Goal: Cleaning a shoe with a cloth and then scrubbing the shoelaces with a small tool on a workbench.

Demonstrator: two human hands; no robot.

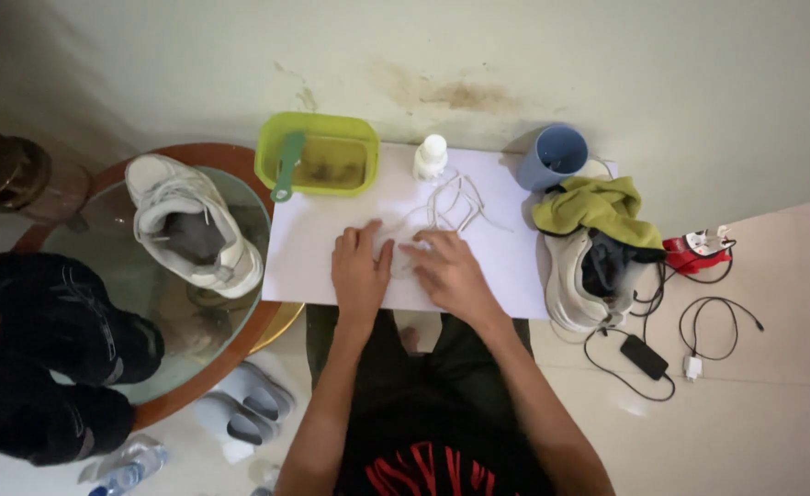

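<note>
Grip, left: left hand (361, 268) lies palm down on the white sheet (313, 248), fingers spread and flat, closed on nothing that shows; its fingertips touch the near end of the white shoelace (451, 204).
Grip, right: right hand (451, 273) is also palm down, fingers bent slightly and pressing on the lace's near end; whether a strand is pinched under the fingers cannot be told.
Lace position: loose tangle on the sheet, starting at the fingertips of both hands and running away from the person toward the small white bottle (431, 156).
Long axis: roughly from the hands outward toward the wall, with loops fanning to the right.
Nearer hand: right hand sits closer to the bulk of the loops; left hand only meets the nearest strand.
Surface: white sheet laid flat over a low surface, just beside a round glass table (148, 303).
Beyond the lace: green basin (318, 154) of murky water with a green brush (287, 165) leaning in it, and a blue mug (554, 156).
Left side: unlaced white sneaker (194, 225) on the glass table, well apart from the hands.
Right side: second sneaker (584, 276) with a yellow-green cloth (598, 207) draped over it, near the right hand; cables and a charger (646, 356) on the floor.
</note>
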